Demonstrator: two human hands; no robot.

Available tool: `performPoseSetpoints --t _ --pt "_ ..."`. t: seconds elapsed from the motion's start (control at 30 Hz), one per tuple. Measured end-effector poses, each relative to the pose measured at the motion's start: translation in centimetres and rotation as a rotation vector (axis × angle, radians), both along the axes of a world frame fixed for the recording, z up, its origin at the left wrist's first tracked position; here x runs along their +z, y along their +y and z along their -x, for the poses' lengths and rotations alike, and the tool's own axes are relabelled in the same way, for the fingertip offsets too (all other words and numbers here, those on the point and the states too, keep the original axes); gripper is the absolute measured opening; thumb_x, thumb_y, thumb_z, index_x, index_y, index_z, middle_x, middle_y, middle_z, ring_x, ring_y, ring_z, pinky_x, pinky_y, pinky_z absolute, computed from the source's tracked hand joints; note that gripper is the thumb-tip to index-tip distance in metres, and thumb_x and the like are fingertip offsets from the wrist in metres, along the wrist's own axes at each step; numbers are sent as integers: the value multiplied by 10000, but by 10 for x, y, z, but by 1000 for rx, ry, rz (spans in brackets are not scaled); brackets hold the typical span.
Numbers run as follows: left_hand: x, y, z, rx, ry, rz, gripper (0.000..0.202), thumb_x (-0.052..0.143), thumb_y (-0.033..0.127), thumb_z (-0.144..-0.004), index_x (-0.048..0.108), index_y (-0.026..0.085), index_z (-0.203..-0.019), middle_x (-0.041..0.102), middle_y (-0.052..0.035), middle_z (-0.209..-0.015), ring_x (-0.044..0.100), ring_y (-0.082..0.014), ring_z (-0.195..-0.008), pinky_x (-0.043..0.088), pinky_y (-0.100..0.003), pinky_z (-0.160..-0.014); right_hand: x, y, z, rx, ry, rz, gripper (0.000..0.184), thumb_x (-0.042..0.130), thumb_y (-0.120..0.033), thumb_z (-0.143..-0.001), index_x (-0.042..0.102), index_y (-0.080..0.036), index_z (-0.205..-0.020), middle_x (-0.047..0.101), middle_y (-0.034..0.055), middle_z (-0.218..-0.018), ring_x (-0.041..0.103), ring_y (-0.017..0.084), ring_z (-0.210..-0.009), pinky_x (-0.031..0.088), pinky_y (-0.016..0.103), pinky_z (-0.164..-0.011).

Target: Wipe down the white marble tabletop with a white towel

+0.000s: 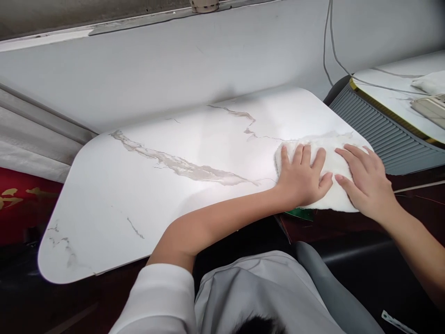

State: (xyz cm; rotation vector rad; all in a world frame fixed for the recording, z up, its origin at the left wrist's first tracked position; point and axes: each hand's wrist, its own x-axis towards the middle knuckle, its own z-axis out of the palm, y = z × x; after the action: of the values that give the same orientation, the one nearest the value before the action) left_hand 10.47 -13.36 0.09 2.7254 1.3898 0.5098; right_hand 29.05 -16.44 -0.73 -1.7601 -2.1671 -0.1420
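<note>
Left hand (301,181), right hand (371,183), both palm-down, fingers apart, flat on white cloth (331,162)

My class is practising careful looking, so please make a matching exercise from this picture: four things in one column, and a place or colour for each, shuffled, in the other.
Things
1. Cloth
2. Tabletop
3. Ribbed panel
4. Red item

Descriptions
A. Grey, toward the picture's right side
B. Gold markings, at the picture's left edge
C. Under the left hand and right hand
D. White with grey-brown veins

Pairs: 1-C, 2-D, 3-A, 4-B
</note>
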Motion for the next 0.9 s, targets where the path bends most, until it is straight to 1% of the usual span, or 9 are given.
performPoseSetpoints --t 0.07,0.13,0.2,0.37,0.5,0.6,0.7,0.8,0.9 --pt "-1 -8 7 9 -8 0 591 290 420 -1014 384 120 -1515 385 -185 -1554 300 -321 -1465 216 -613 -1185 1 -6 8 -30 1 61 565 282 -553 -966 158 -519 -1515 311 -17 -1558 232 302 -1481 283 570 -1197" --pt "-1 -12 12 17 -12 8 588 303 421 -1011 395 127 -1511 381 -183 -1556 305 -312 -1464 215 -597 -1193 3 -7 14 -65 -8 95 555 284 -558 -962 164 -537 -1504 310 -30 -1561 234 322 -1477 330 606 -1156" --pt "-1 -11 14 25 -16 16 581 309 411 -1011 394 130 -1512 378 -180 -1559 304 -307 -1465 205 -589 -1199 5 -3 20 -91 -20 92 537 287 -534 -959 241 -499 -1493 344 -19 -1547 282 340 -1453 354 608 -1140" --pt "3 1 16 36 -4 86 570 297 378 -1011 365 138 -1524 366 -145 -1574 280 -287 -1480 193 -597 -1205 9 16 31 -135 -42 60 526 302 -500 -931 468 -342 -1404 454 11 -1481 394 372 -1374 403 565 -1124" --pt "13 16 13 71 48 146 590 302 327 -1003 373 41 -1514 349 -188 -1573 240 -338 -1491 69 -600 -1232 13 32 37 -136 -46 73 540 310 -494 -913 520 -291 -1367 478 23 -1465 414 380 -1351 410 565 -1111" --pt "18 32 10 110 76 244 620 305 345 -1001 334 19 -1527 301 -198 -1592 194 -364 -1501 43 -623 -1222 18 47 44 -149 -39 105 540 319 -478 -910 517 -283 -1374 472 28 -1471 410 384 -1346 423 585 -1081" --pt "16 55 13 143 22 285 593 278 311 -996 302 97 -1548 255 -135 -1623 162 -310 -1518 87 -627 -1214 20 69 51 -179 -32 147 545 331 -479 -918 496 -281 -1398 444 27 -1493 385 389 -1355 428 599 -1059" --pt "10 84 20 186 -44 268 566 284 291 -985 326 186 -1540 270 -71 -1626 170 -246 -1521 75 -569 -1231 19 97 59 -162 -12 129 503 341 -462 -939 485 -304 -1395 452 30 -1479 376 381 -1360 426 596 -1046" --pt "8 114 29 228 -78 261 555 293 308 -981 348 223 -1527 286 -43 -1622 179 -211 -1519 54 -517 -1244 14 130 68 -134 -3 87 443 346 -438 -970 474 -343 -1383 481 31 -1441 381 367 -1356 436 589 -1016"
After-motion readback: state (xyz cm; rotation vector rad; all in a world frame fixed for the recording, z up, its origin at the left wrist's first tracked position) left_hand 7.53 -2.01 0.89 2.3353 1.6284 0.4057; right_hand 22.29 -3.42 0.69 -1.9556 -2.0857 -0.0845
